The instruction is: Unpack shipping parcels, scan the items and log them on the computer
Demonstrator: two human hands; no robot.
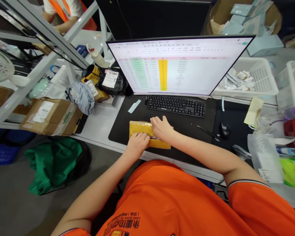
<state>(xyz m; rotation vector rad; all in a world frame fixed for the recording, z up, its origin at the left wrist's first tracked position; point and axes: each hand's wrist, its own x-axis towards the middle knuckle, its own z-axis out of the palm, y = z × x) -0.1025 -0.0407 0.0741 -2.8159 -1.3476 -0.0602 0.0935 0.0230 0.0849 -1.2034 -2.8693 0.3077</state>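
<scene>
We seem to be working the yellow packet [145,127] open — it sits right under our fingers. Our left hand [138,143] and right hand [162,127] curl tight, gripping it. Next, we think, calls for a steady pull.

The package [160,144] is yellow, the desk mat [120,126] black and the shirt [167,196] orange.

Left fingers [143,136] and right fingers [155,122] touch 1 yellow package [159,143] — on a black mat [121,123], near the keyboard [176,106].
</scene>
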